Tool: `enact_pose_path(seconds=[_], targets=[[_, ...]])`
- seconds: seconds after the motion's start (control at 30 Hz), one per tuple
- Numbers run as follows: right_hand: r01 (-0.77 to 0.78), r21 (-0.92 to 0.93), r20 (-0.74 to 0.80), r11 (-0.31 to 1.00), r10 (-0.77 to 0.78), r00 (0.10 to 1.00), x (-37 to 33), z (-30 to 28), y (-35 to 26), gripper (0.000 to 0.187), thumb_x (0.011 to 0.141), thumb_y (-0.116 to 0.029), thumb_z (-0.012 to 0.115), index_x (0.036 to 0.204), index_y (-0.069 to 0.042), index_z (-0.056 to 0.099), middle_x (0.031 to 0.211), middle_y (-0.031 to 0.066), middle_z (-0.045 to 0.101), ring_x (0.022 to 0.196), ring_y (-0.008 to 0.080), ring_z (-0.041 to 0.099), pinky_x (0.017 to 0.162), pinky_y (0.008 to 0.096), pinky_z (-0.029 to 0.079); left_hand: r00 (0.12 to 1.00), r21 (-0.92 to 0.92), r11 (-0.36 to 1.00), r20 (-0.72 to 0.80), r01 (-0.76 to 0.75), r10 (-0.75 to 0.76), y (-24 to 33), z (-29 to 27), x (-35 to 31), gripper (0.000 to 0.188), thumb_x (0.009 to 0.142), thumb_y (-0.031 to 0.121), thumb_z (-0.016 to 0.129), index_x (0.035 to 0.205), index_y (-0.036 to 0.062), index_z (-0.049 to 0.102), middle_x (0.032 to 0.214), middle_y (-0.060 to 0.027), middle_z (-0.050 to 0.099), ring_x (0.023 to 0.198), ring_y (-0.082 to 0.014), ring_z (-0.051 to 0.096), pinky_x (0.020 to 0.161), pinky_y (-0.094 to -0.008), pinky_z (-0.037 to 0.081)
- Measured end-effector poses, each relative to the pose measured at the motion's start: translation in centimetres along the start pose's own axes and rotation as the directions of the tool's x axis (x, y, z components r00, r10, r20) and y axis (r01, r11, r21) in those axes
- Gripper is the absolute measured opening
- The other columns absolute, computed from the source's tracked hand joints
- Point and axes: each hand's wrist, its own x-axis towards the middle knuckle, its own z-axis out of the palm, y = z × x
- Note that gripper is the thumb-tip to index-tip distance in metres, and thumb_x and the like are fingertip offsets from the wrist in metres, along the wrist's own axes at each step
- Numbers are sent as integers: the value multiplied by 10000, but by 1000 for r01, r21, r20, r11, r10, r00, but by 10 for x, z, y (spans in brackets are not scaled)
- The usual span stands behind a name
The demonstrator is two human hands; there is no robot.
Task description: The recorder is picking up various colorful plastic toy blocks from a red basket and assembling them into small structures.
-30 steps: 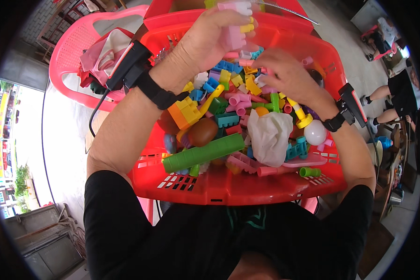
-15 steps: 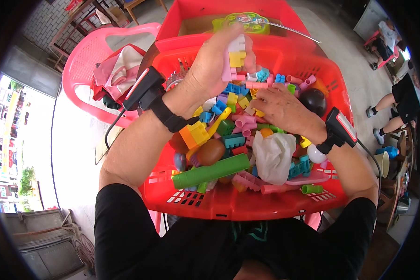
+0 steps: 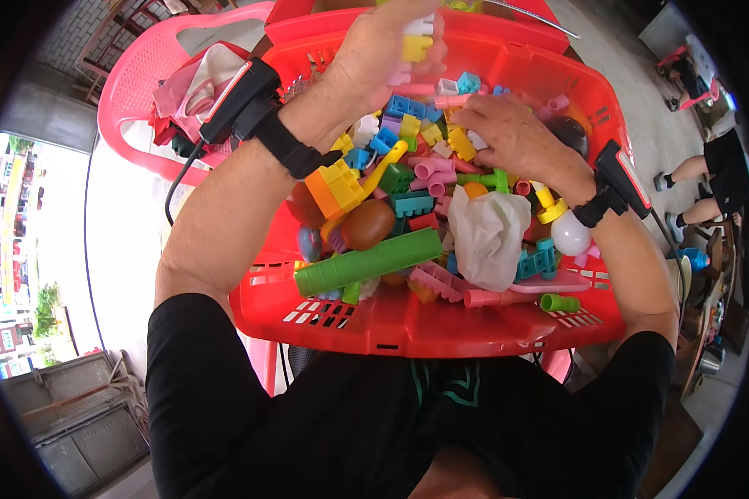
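Note:
A red plastic basket (image 3: 391, 337) full of mixed toys stands in front of me. Above its far left part, my left hand (image 3: 370, 50) is closed around a stack of toy building blocks (image 3: 418, 48) in white, yellow and pink. My right hand (image 3: 520, 137) reaches down into the pile, thumb and fingers apart over small yellow and white blocks (image 3: 461, 143); its fingertips are partly hidden. Nearer me lie a long green trough-shaped piece (image 3: 370, 262), a crumpled white bag (image 3: 487, 237), a brown ball (image 3: 370, 223) and a yellow-orange block (image 3: 337, 187).
Beyond the basket is a red box (image 3: 295, 32) with a thin metallic rod (image 3: 537, 18) over its edge. A pink plastic chair (image 3: 146, 58) holding cloths (image 3: 204, 87) stands at left. Another person's legs (image 3: 691, 187) show at right.
The basket and its toys sit higher in the picture, and less of the red box shows. The left hand keeps the block stack. The right hand stays among the blocks, its fingers shifted slightly.

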Motion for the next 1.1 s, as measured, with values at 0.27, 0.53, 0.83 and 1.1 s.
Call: enact_pose_path(seconds=[0.27, 0.53, 0.83, 1.1], targets=[[168, 34, -329, 985, -148, 933, 10, 15, -26, 536, 811, -345, 624, 1282, -138, 471, 1294, 106, 432, 1210, 305, 417, 978, 487, 330, 988, -206, 971, -121, -118, 94, -9, -6, 10, 220, 900, 289, 535, 924, 71, 549, 689, -41, 587, 576, -123, 548, 574, -246, 490], [145, 124, -182, 982, -121, 976, 6, 12, -23, 403, 838, -344, 587, 1169, -118, 543, 1154, 90, 509, 1127, 258, 459, 956, 423, 316, 990, 115, 988, -87, -100, 110, -12, 2, 6, 432, 910, 388, 470, 1153, 35, 518, 1025, -127, 616, 902, -216, 583, 843, -394, 479], [149, 229, -266, 962, -85, 960, 11, 4, -15, 189, 790, -207, 612, 918, -68, 627, 829, 86, 628, 959, 241, 582, 884, 411, 383, 997, -309, 951, 73, 27, -4, 0, -16, 1, 486, 929, 435, 420, 1172, 24, 512, 1048, -149, 612, 937, -231, 602, 851, -425, 482], [-1, 960, -86, 281, 298, 951, 12, -30, 11, 188, 816, -64, 598, 989, -9, 548, 854, 20, 587, 733, 76, 574, 652, 216, 483, 991, -76, 996, -127, -53, 43, -9, -7, 8, 330, 909, 245, 509, 1175, 49, 515, 1054, -134, 615, 930, -221, 600, 821, -384, 491]])
